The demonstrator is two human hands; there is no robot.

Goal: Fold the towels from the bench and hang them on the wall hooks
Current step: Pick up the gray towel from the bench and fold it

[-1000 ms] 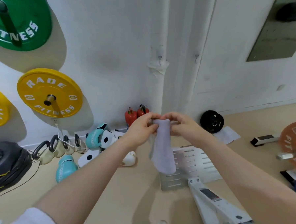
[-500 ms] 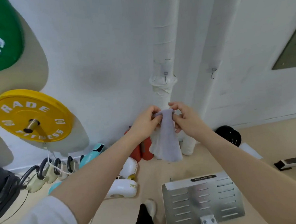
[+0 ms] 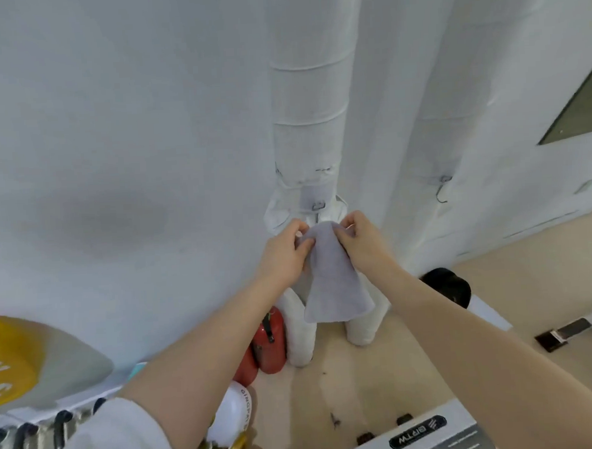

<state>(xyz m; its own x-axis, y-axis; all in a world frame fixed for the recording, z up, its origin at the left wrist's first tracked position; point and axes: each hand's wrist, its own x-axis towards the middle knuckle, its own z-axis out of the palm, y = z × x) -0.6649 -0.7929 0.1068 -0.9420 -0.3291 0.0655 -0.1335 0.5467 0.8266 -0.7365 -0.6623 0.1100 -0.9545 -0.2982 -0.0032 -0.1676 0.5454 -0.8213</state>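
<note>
Both hands [image 3: 323, 247] pinching folded towel's [image 3: 333, 277] top edge just below hook [image 3: 317, 207]

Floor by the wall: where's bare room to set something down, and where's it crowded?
Bare floor lies between the white pipe bases and the metal plate, and right toward the black disc. Crowded at left: red extinguishers, white glove, kettlebells. Both hands, left and right, hold the towel.

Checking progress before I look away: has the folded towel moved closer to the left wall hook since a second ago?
Yes. The towel now has its top edge just under the left hook, up and toward the wall.
</note>
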